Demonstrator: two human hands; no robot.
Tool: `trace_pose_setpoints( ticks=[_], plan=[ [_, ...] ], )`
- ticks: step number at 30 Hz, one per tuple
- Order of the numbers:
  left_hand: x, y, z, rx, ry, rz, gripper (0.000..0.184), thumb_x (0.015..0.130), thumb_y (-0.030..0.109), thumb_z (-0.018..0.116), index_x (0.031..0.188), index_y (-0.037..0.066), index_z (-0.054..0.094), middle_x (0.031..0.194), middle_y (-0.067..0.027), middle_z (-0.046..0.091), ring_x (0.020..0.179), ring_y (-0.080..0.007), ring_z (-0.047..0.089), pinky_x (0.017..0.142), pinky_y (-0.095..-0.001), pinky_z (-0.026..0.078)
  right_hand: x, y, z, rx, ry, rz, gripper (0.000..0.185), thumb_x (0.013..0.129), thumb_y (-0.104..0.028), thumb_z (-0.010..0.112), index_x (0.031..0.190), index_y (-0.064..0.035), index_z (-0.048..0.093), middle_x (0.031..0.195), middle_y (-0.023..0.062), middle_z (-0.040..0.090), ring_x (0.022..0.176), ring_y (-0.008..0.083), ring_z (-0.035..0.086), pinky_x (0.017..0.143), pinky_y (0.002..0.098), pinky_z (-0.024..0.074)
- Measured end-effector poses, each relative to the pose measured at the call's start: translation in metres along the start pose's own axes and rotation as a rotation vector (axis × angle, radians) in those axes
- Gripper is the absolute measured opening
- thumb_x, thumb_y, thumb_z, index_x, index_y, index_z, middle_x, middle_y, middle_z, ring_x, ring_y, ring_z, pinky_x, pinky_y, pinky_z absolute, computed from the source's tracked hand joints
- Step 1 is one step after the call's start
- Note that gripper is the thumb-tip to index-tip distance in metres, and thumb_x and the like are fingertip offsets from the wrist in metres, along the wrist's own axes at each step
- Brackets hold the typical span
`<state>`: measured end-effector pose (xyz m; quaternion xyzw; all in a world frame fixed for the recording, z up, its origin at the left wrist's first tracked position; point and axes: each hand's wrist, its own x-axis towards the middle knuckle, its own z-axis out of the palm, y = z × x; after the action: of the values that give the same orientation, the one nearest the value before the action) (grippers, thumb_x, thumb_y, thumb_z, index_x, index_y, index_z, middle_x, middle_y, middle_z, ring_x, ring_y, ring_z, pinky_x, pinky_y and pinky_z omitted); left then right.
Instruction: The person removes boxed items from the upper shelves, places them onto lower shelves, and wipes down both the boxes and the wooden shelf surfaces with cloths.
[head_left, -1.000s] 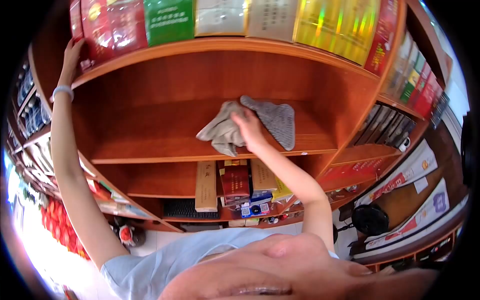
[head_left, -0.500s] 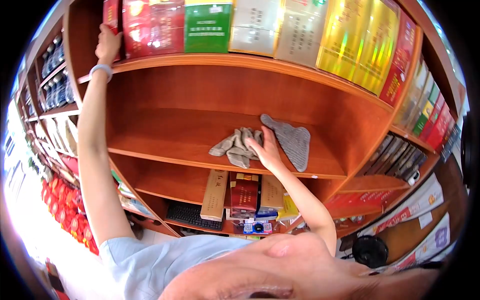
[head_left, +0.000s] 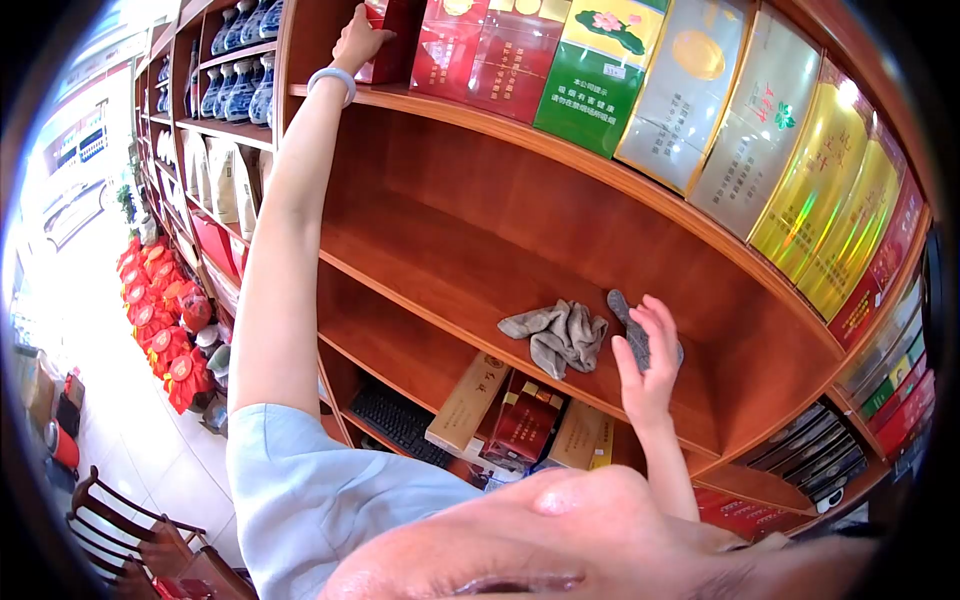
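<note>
My left hand (head_left: 360, 42) is stretched up to the left end of the upper shelf, its fingers closed around the near edge of a narrow red box (head_left: 395, 45). A white bracelet circles that wrist. My right hand (head_left: 650, 365) hovers with spread fingers in front of the middle shelf and holds nothing. Just to its left lies a crumpled grey-brown cloth (head_left: 563, 337) on the shelf board. Behind the fingers is a darker grey ribbed cloth (head_left: 622, 306), partly covered by the hand.
Red cartons (head_left: 515, 55), a green carton (head_left: 598, 85), silver cartons and gold cartons (head_left: 830, 180) line the upper shelf (head_left: 500, 115). Lower down are a keyboard (head_left: 395, 420) and a long tan box (head_left: 470, 400). Blue-and-white bottles (head_left: 240, 90) stand at left; a wooden chair (head_left: 125, 515) is below.
The view has swung left, showing more floor and side shelves. My right hand has left the crumpled cloth and opened. My left hand remains at the narrow red box.
</note>
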<state>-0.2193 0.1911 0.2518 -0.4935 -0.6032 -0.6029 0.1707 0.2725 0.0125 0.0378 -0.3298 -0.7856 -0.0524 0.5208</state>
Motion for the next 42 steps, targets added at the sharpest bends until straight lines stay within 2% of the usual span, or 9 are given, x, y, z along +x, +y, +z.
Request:
trace_pose_setpoints(
  ticks=[1, 3, 5, 9, 14, 17, 24, 30, 42],
  plan=[
    [0.001, 0.001, -0.001, -0.019, -0.071, -0.047, 0.069, 0.07, 0.024, 0.073, 0.123, 0.008, 0.033, 0.105, -0.0191, 0.059, 0.1, -0.0363, 0.057, 0.082, -0.0468, 0.046, 0.007, -0.009, -0.008, -0.005, -0.003, -0.034, 0.028, 0.079, -0.006, 0.064, 0.106, 0.0004, 0.057, 0.123, 0.0168, 0.047, 0.109, 0.0305, 0.051, 0.094, 0.0379, 0.0402],
    [-0.006, 0.003, 0.019, 0.151, 0.19, 0.002, 0.067, 0.071, 0.023, 0.072, 0.123, 0.006, 0.032, 0.109, -0.0226, 0.056, 0.099, -0.0398, 0.057, 0.083, -0.0481, 0.046, 0.02, -0.019, -0.018, -0.027, 0.012, -0.135, 0.024, 0.076, -0.002, 0.065, 0.099, 0.0015, 0.059, 0.118, 0.0174, 0.05, 0.103, 0.0301, 0.054, 0.088, 0.0373, 0.0446],
    [-0.005, 0.006, 0.031, 0.219, 0.239, -0.01, 0.068, 0.071, 0.022, 0.071, 0.123, 0.005, 0.031, 0.109, -0.0247, 0.054, 0.099, -0.042, 0.056, 0.084, -0.0497, 0.046, 0.031, -0.029, -0.025, -0.068, 0.032, -0.232, 0.024, 0.075, 0.0, 0.065, 0.098, 0.0017, 0.06, 0.117, 0.0186, 0.051, 0.102, 0.0312, 0.054, 0.087, 0.0372, 0.0458],
    [0.003, 0.007, 0.021, 0.214, 0.069, -0.03, 0.072, 0.071, 0.018, 0.072, 0.125, 0.005, 0.026, 0.11, -0.0248, 0.053, 0.097, -0.0431, 0.057, 0.081, -0.0504, 0.047, 0.063, -0.043, -0.039, -0.251, 0.073, -0.486, 0.02, 0.074, 0.001, 0.065, 0.093, 0.0014, 0.061, 0.112, 0.0178, 0.053, 0.1, 0.0318, 0.053, 0.084, 0.0381, 0.0457],
    [-0.005, 0.014, 0.021, 0.258, 0.127, 0.059, 0.085, 0.071, 0.015, 0.07, 0.135, 0.005, 0.016, 0.112, -0.0243, 0.052, 0.095, -0.0425, 0.057, 0.079, -0.0496, 0.047, 0.104, -0.042, -0.035, -0.298, 0.141, -0.587, 0.02, 0.073, 0.003, 0.064, 0.093, 0.0022, 0.061, 0.109, 0.0155, 0.055, 0.097, 0.0306, 0.054, 0.082, 0.0381, 0.0452],
    [-0.005, 0.015, 0.026, 0.278, 0.136, 0.06, 0.088, 0.072, 0.014, 0.069, 0.137, 0.004, 0.012, 0.113, -0.0245, 0.051, 0.094, -0.0422, 0.057, 0.079, -0.0494, 0.047, 0.12, -0.024, -0.022, -0.339, 0.168, -0.624, 0.024, 0.073, 0.002, 0.065, 0.097, 0.0014, 0.06, 0.109, 0.0142, 0.056, 0.098, 0.0302, 0.054, 0.083, 0.0384, 0.0445],
    [-0.007, 0.016, 0.01, 0.286, 0.019, 0.135, 0.072, 0.073, 0.014, 0.069, 0.127, 0.001, 0.024, 0.11, -0.0264, 0.051, 0.091, -0.0441, 0.057, 0.076, -0.0501, 0.048, 0.124, 0.0, -0.006, -0.4, 0.166, -0.657, 0.029, 0.078, -0.004, 0.063, 0.106, 0.0004, 0.057, 0.114, 0.0131, 0.057, 0.101, 0.0313, 0.054, 0.086, 0.0402, 0.0427],
    [-0.012, 0.024, 0.019, 0.336, 0.069, 0.105, 0.072, 0.073, 0.013, 0.068, 0.126, -0.003, 0.024, 0.112, -0.027, 0.05, 0.091, -0.0435, 0.058, 0.076, -0.0496, 0.049, 0.133, 0.006, 0.005, -0.418, 0.239, -0.623, 0.03, 0.082, -0.013, 0.061, 0.109, -0.0008, 0.056, 0.109, 0.0107, 0.06, 0.098, 0.0281, 0.055, 0.087, 0.0376, 0.0395],
    [-0.008, 0.025, 0.021, 0.358, 0.05, 0.159, 0.08, 0.07, 0.02, 0.072, 0.128, -0.003, 0.021, 0.113, -0.0264, 0.05, 0.093, -0.045, 0.057, 0.078, -0.0497, 0.048, 0.136, 0.01, 0.016, -0.509, 0.349, -0.638, 0.025, 0.082, -0.017, 0.062, 0.104, -0.005, 0.058, 0.103, 0.0061, 0.062, 0.09, 0.0234, 0.055, 0.082, 0.0348, 0.0377]
  ],
)
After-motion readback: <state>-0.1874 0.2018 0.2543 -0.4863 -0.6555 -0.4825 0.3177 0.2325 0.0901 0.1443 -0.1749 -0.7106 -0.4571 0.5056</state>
